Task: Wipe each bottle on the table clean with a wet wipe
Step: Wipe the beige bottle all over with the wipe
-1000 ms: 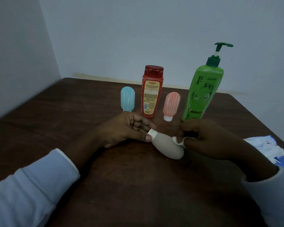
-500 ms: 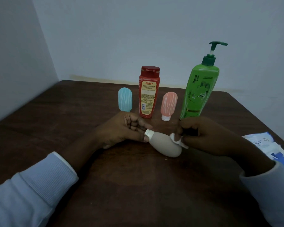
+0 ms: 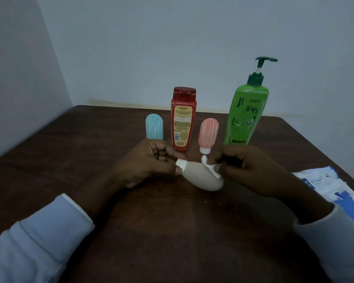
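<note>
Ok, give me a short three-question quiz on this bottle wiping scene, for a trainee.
1. True or false: the left hand pinches the beige bottle by its white cap.
2. What does the right hand hold against that bottle? A) a wet wipe B) a sponge C) nothing
3. How many other bottles stand behind the hands?
Key: 1 true; 2 A; 3 four: the blue bottle, red bottle, pink bottle and green pump bottle.
</note>
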Action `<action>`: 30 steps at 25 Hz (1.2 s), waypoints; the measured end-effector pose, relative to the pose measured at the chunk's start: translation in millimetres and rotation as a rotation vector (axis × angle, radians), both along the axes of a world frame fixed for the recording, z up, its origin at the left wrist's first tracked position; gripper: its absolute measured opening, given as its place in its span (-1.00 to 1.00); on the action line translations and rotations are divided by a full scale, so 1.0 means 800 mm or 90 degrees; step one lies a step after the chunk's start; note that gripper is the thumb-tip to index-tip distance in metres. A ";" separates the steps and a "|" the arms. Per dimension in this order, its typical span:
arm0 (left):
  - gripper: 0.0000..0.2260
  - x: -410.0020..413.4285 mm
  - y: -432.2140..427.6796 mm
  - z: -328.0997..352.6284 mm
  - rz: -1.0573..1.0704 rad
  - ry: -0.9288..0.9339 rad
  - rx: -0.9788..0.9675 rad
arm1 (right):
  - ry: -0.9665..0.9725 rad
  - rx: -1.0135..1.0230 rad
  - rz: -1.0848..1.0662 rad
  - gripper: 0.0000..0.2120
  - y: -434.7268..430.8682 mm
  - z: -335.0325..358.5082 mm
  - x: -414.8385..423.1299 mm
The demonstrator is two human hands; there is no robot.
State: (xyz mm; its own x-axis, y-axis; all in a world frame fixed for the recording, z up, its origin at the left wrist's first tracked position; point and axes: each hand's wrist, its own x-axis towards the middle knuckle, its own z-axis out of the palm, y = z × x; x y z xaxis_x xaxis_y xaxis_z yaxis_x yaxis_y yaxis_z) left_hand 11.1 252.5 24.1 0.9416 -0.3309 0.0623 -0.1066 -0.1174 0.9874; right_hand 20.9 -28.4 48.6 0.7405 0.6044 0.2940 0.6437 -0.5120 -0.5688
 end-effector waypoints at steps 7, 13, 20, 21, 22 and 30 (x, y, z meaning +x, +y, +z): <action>-0.75 0.000 -0.004 0.011 0.140 0.067 -0.225 | -0.062 0.154 -0.043 -0.63 0.001 0.005 -0.003; -0.77 -0.009 -0.022 0.010 0.117 0.096 -0.285 | -0.238 0.252 -0.175 -0.70 0.007 0.003 -0.006; -0.62 -0.020 -0.048 -0.007 0.064 0.069 -0.200 | -0.343 0.236 -0.192 -0.69 0.022 -0.004 -0.022; -0.56 -0.020 -0.050 -0.007 0.059 0.073 -0.205 | -0.360 0.223 -0.192 -0.68 0.024 -0.006 -0.023; -0.49 -0.021 -0.052 -0.006 0.058 0.079 -0.212 | -0.373 0.204 -0.188 -0.67 0.027 -0.010 -0.024; -0.44 -0.015 -0.042 -0.005 0.121 0.107 -0.239 | -0.280 0.052 -0.016 -0.75 0.034 -0.011 -0.025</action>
